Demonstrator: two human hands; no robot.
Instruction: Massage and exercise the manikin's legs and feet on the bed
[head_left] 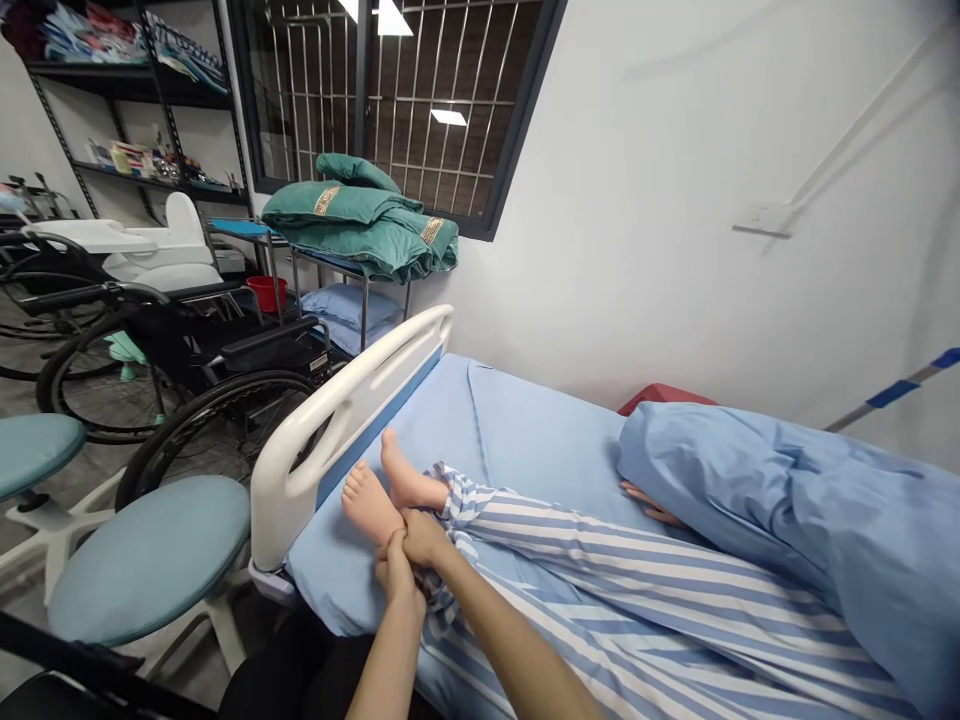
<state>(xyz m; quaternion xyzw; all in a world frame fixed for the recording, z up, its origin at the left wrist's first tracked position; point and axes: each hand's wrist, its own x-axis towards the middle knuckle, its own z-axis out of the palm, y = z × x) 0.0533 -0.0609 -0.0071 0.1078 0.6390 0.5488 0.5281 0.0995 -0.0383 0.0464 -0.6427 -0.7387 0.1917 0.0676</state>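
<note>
On the bed lies a figure, apparently a care manikin, in blue-and-white striped trousers (600, 545). Its near foot (369, 503) points toward the footboard, toes up; the far foot (405, 478) rests just beyond it. My left hand (395, 572) is closed around the near ankle from the near side. Wrapped over the same ankle from above, my right hand (424, 540) touches my left. The trouser cuffs are bunched beside my hands. Part of the ankle is hidden under my fingers. A hand (652, 503) of the figure shows under a blue cover (739, 480).
A white footboard (352, 400) closes the bed's left end. Beyond it stand a wheelchair (225, 390) and a round stool (154, 560). Folded green bedding (360, 215) lies on a rack by the barred window. The wall (675, 220) borders the bed's far side.
</note>
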